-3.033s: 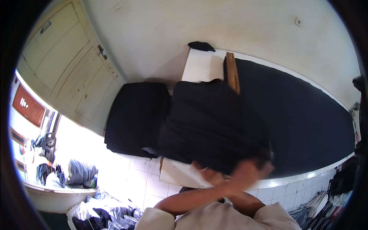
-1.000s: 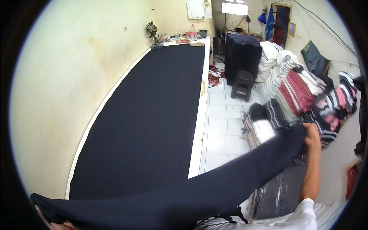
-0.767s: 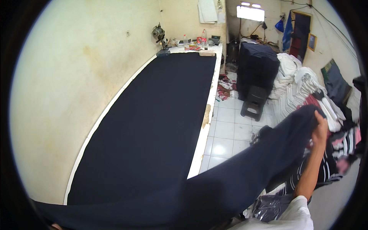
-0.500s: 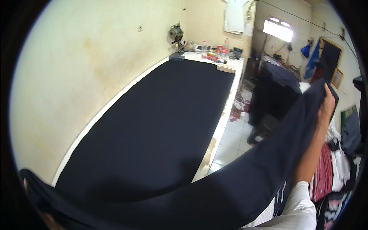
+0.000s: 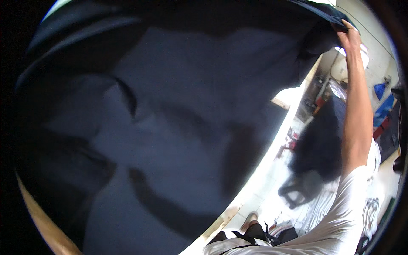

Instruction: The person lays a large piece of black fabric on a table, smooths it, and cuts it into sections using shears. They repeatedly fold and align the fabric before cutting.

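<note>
A large sheet of dark navy cloth (image 5: 204, 76) fills most of the view, raised and billowing over the table, with soft folds on its left side. High at the right, my right hand (image 5: 350, 37) is closed on the upper edge of this cloth, the arm stretched out. Of my left arm only a forearm (image 5: 49, 225) shows at the lower left; the left hand itself does not show, so its hold cannot be seen. Shadows fall across the dark cloth on the table's near part.
The white table edge (image 5: 242, 193) runs along the right. Beyond it lie a tiled floor (image 5: 261, 189), a dark draped heap (image 5: 321, 140) and white cloth (image 5: 321, 212). A foot (image 5: 251, 219) stands beside the table. A blue bag (image 5: 379, 90) hangs on the far wall.
The cloth has swung up and forward from low in front of me, now covering the view of the table. My right hand has risen with its edge, and the left forearm has come into view.
</note>
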`<state>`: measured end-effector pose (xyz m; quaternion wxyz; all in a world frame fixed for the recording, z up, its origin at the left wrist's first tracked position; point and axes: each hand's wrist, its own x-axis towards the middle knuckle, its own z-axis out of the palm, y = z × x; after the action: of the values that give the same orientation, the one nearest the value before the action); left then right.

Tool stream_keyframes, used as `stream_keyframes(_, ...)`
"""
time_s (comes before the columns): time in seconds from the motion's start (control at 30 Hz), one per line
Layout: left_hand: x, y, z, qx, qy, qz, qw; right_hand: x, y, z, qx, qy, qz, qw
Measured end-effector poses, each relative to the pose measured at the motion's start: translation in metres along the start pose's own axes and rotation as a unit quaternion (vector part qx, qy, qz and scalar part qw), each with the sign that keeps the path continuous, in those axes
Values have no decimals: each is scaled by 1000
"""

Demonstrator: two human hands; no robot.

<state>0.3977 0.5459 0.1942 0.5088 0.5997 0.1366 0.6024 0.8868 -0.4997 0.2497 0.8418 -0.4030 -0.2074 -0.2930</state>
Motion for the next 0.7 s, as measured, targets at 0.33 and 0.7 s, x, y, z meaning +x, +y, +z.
stream_keyframes(0.33, -202, 46, -133, 86, 148, -81, 982, 36, 197, -133, 35, -89, 214, 972)
stream_keyframes(0.7, -516, -21, -93, 90, 272, -217, 933, -133, 386, -310, -144, 34, 541, 828)
